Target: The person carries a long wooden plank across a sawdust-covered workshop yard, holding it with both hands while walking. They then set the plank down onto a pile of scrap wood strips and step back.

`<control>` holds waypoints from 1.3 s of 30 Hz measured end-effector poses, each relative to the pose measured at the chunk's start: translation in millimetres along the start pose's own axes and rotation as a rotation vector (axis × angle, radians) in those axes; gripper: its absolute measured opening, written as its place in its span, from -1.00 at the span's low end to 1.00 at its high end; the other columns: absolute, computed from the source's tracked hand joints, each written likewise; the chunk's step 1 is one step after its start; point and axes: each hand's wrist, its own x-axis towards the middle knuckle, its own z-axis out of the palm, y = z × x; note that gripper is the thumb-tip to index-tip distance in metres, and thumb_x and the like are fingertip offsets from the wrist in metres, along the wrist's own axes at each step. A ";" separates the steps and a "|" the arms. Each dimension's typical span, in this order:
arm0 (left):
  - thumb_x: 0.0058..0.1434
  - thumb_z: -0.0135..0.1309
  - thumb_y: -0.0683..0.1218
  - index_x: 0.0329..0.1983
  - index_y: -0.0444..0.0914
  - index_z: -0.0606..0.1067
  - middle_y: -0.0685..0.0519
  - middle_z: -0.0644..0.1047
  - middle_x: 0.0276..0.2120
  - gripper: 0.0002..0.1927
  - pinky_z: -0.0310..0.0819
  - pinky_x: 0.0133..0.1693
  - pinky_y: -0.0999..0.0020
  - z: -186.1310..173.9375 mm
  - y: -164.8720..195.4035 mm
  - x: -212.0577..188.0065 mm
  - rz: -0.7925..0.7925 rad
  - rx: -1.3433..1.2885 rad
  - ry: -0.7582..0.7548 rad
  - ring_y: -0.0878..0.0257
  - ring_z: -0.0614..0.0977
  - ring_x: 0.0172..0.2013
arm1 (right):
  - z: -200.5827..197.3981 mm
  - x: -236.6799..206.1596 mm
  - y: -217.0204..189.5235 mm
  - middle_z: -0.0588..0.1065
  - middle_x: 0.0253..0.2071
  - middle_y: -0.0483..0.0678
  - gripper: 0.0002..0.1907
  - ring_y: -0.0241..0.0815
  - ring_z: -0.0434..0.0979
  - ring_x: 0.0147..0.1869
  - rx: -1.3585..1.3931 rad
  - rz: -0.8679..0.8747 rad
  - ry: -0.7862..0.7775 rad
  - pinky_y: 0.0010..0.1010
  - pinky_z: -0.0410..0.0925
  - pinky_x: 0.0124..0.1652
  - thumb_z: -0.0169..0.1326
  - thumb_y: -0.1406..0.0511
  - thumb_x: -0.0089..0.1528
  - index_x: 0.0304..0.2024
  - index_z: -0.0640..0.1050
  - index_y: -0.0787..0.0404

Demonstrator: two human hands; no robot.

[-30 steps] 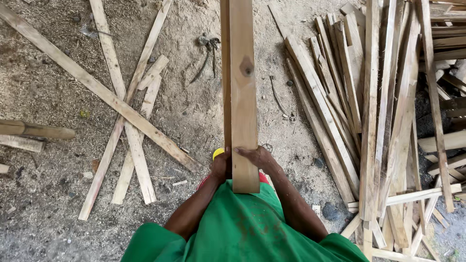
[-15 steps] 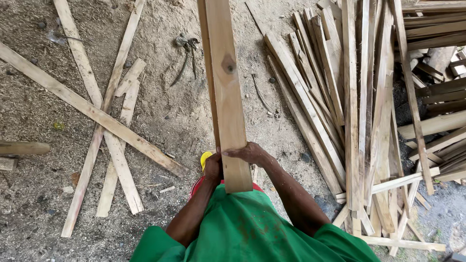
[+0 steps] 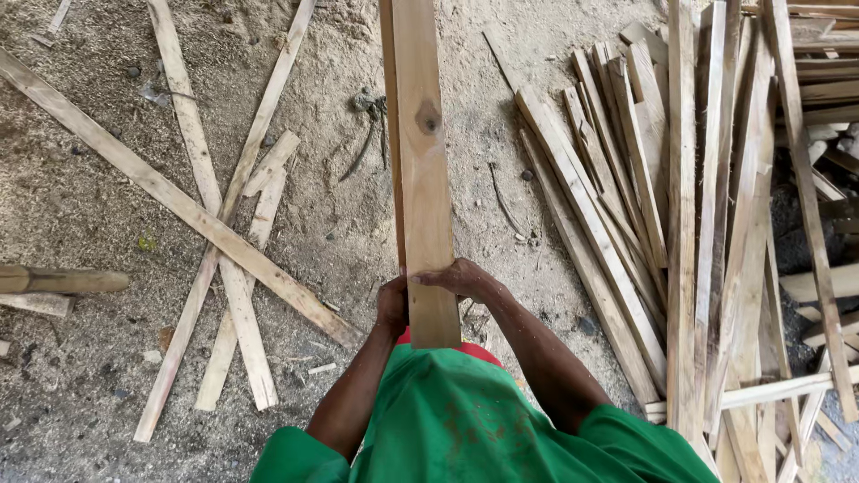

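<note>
Nearest the camera is a green shirt [image 3: 474,429], with both forearms reaching forward from its sleeves. The two hands meet on the near end of a long wooden board [image 3: 422,170], which stands close in front of the body and runs straight away to the top edge of the view. The right hand [image 3: 461,279] lies across the broad face of the board, fingers curled over it toward the left edge, closed around the wood. The left hand [image 3: 392,302] is pressed against the board's left edge, partly hidden behind it; it grips the wood, though how far its fingers wrap cannot be told. The board shows a dark knot [image 3: 428,117] partway up its face.

Below the hands lies a ground of sawdust [image 3: 80,206] and dirt. To the left, several thin slats [image 3: 224,268] lie crossed over one another, with one long strip [image 3: 170,195] running diagonally across them. At the far left edge a round pole [image 3: 63,282] pokes in. To the right a big loose heap of slats [image 3: 680,224] fans out, most pointing away from the camera. Farther out, just left of the board, a dark twisted scrap [image 3: 369,125] lies on the sawdust.
</note>
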 end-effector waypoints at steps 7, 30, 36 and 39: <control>0.25 -0.08 -0.03 -0.16 -0.33 0.62 -0.05 0.66 -0.33 -0.66 0.57 -0.36 0.27 44.2 79.9 96.3 -0.091 -0.119 -0.083 0.17 0.66 -0.42 | -70.5 99.0 -47.5 0.66 -0.12 0.04 -0.14 -0.07 0.70 -0.07 0.081 -0.037 -0.013 -0.17 0.56 -0.15 0.34 -0.21 -0.11 0.04 0.64 0.22; 0.37 0.10 0.14 -0.52 -0.25 0.53 0.09 0.47 -0.58 -0.55 0.30 -0.56 0.29 182.5 505.1 471.6 0.070 0.133 0.178 0.29 0.41 -0.61 | -346.5 459.8 -402.6 0.64 -0.03 0.03 -0.15 -0.10 0.67 -0.01 0.368 0.076 -0.057 -0.17 0.52 -0.04 0.41 -0.04 -0.04 0.17 0.54 0.29; 0.32 0.14 0.08 -0.42 -0.30 0.65 0.12 0.55 -0.52 -0.63 0.34 -0.49 0.34 214.7 609.5 564.7 0.178 0.219 0.305 0.34 0.46 -0.55 | -418.6 554.9 -470.7 0.64 -0.04 0.11 -0.13 -0.04 0.69 -0.03 0.409 0.078 -0.108 -0.18 0.55 -0.03 0.40 -0.05 -0.04 0.15 0.53 0.36; 0.31 0.19 0.10 -0.42 -0.32 0.65 0.09 0.56 -0.53 -0.61 0.34 -0.46 0.33 218.8 654.6 603.5 0.172 0.313 0.372 0.31 0.46 -0.53 | -436.9 599.3 -495.2 0.64 -0.05 0.18 -0.13 -0.02 0.71 -0.03 0.382 0.130 -0.090 -0.23 0.56 -0.02 0.35 -0.09 0.03 0.13 0.50 0.43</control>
